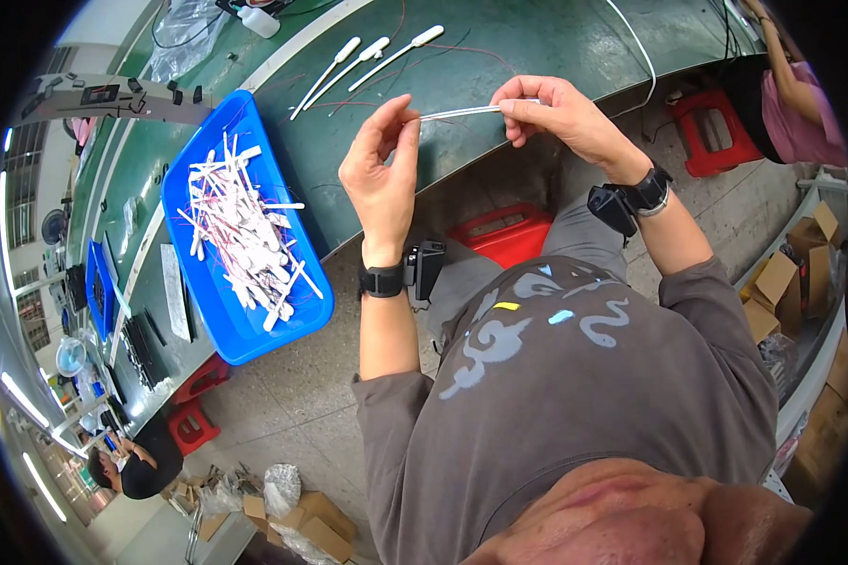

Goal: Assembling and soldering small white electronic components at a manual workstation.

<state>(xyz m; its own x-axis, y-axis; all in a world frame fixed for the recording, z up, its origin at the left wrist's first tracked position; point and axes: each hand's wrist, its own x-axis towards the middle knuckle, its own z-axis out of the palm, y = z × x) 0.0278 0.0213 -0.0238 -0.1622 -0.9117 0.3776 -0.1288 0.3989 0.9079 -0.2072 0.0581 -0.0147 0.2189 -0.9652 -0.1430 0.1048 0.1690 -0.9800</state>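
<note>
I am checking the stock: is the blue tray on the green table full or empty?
Partly full. The blue tray holds a loose pile of white sticks with thin red wires, while its near end is bare.

A thin rod [462, 112] spans between the left hand [379, 174] at its nine o'clock end and the right hand [556, 113] at its three o'clock end, above the workbench [537, 47] edge. At twelve o'clock from the hands, three swab-like sticks [363, 61] lie on the bench. At nine o'clock a tray [254, 330] on the bench holds a heap of sticks and wires [240, 235]; a stool [499, 235] stands under the bench at six o'clock.
</note>
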